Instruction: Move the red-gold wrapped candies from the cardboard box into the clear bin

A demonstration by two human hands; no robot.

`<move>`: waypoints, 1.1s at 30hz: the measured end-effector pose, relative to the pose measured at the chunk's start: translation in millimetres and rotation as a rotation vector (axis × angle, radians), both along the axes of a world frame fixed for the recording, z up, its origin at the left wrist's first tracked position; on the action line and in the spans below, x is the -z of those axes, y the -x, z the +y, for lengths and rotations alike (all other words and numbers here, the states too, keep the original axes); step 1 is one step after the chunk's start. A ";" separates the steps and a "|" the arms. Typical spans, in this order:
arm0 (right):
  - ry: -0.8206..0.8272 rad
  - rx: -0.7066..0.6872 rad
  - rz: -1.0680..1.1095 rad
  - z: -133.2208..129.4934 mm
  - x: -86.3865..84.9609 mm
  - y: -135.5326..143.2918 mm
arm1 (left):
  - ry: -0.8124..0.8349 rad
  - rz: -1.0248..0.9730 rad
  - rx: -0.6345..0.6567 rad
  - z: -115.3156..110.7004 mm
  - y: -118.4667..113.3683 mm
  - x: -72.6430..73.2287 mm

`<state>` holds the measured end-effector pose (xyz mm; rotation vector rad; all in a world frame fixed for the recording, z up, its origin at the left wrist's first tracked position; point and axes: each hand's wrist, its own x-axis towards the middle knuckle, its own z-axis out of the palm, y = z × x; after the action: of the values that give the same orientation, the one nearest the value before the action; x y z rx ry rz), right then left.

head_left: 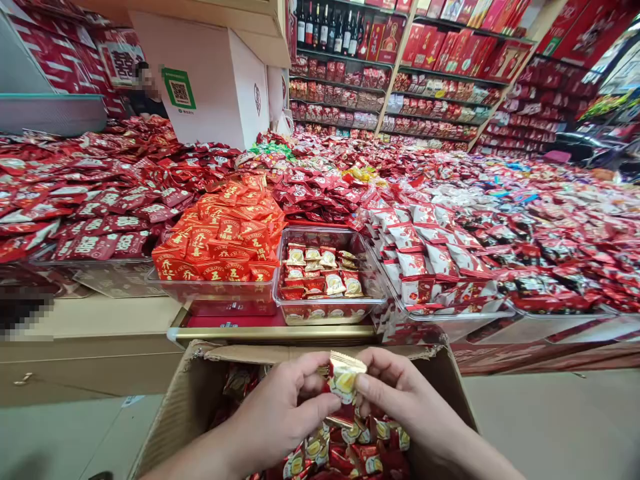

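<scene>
Between my two hands, over an open cardboard box [170,407], is a wrapped candy [344,383] in gold and red foil with a yellow fruit picture. My left hand [295,400] pinches its left side with thumb and fingers. On the other side my right hand [387,387] grips the upper right edge. Many candies of the same wrapper [317,447] lie loose in the box below, partly hidden by my hands. Straight ahead, a clear plastic bin [330,311] holds several matching candies set in rows.
Left of that bin stands a bin heaped with orange-red packets [220,240]. White and red packets [425,253] fill the bin on the right. Behind are more candy piles, a white box with a QR code sign [179,88], and shelves of wine bottles [325,30].
</scene>
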<state>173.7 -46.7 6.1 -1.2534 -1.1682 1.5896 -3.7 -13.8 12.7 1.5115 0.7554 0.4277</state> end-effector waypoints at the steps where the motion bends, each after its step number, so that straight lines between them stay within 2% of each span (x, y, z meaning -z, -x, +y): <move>1: -0.008 0.009 -0.007 0.7 1.5 0.1 | -0.041 0.022 0.003 1.2 0.6 0.0; 3: -0.022 0.008 -0.033 1.5 1.3 -0.8 | -0.151 0.087 0.012 3.1 3.0 -0.2; 6: -0.069 -0.094 -0.105 1.8 -8.1 -3.7 | -0.324 0.171 0.035 5.3 7.5 -2.1; 10: -0.123 -0.139 -0.243 2.5 -25.9 -5.8 | -0.447 0.069 -0.004 10.2 11.4 -6.0; 12: -0.140 -0.156 -0.288 3.9 -28.7 -5.3 | -0.497 0.040 -0.028 12.8 12.1 -6.5; 16: -0.346 -0.243 -0.555 9.4 -24.2 -2.5 | -0.690 0.154 0.060 17.2 11.0 -10.1; 19: -0.480 -0.314 -0.706 17.9 -32.0 -2.5 | -0.757 0.138 0.117 26.2 9.1 -23.3; 21: -0.533 -0.256 -0.779 29.6 -48.3 -5.3 | -0.774 0.085 0.057 40.6 6.9 -36.5; 23: -0.605 -0.128 -0.857 48.3 -69.1 -9.6 | -0.801 0.083 -0.043 62.5 2.4 -48.9; 25: -0.618 -0.052 -0.985 73.1 -86.6 -12.9 | -0.878 0.167 -0.110 87.7 -5.5 -56.9; 26: -0.590 -0.058 -1.063 86.5 -92.1 -13.6 | -0.896 0.244 -0.140 99.6 -10.6 -58.7; 27: -0.539 -0.080 -1.148 99.7 -94.9 -13.4 | -0.907 0.318 -0.154 110.0 -16.2 -59.0; 29: -0.448 -0.151 -1.284 122.7 -93.6 -10.6 | -0.905 0.485 -0.086 124.9 -27.1 -55.9; 33: -0.324 -0.303 -1.488 146.6 -79.5 0.9 | -0.837 0.631 -0.035 134.8 -38.6 -42.3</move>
<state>172.8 99.9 85.7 -2.1065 -2.4224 0.3274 34.9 121.0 55.0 2.4824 1.1727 0.2979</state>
